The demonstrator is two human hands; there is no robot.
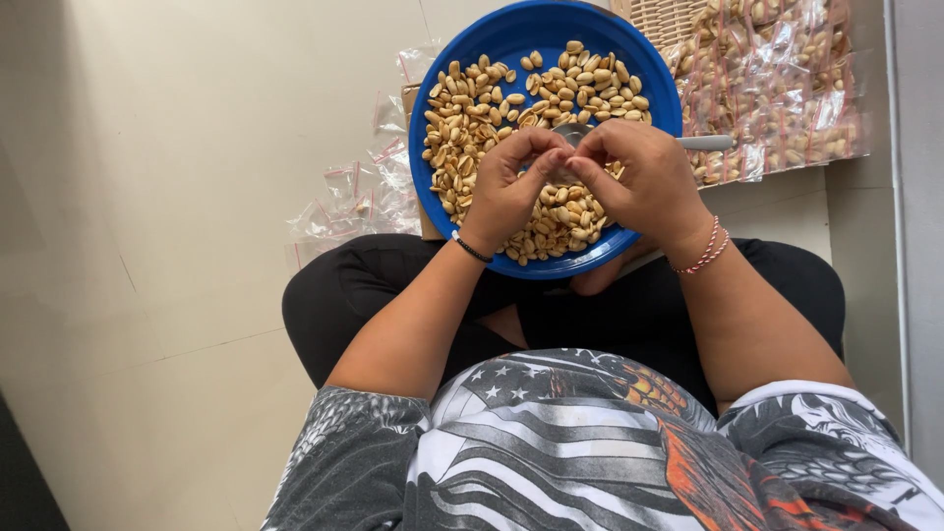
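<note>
Head view looks straight down on a round blue bowl (649,74) heaped with pale, tan peanuts (472,118), resting low in front of the seated person's crossed legs. Both hands meet over the bowl's near half: the left hand (506,187) and right hand (644,182) have fingertips pinched together on something small between them, probably a little clear bag (562,175), though it is too hidden by the fingers to tell for sure. A metal spoon (703,143) lies across the nuts, its bowl mostly covered by the hands. Empty clear bags (359,192) litter the floor at left; filled packets (777,88) pile at upper right beside a wicker basket (664,18) cut off by the frame.
</note>
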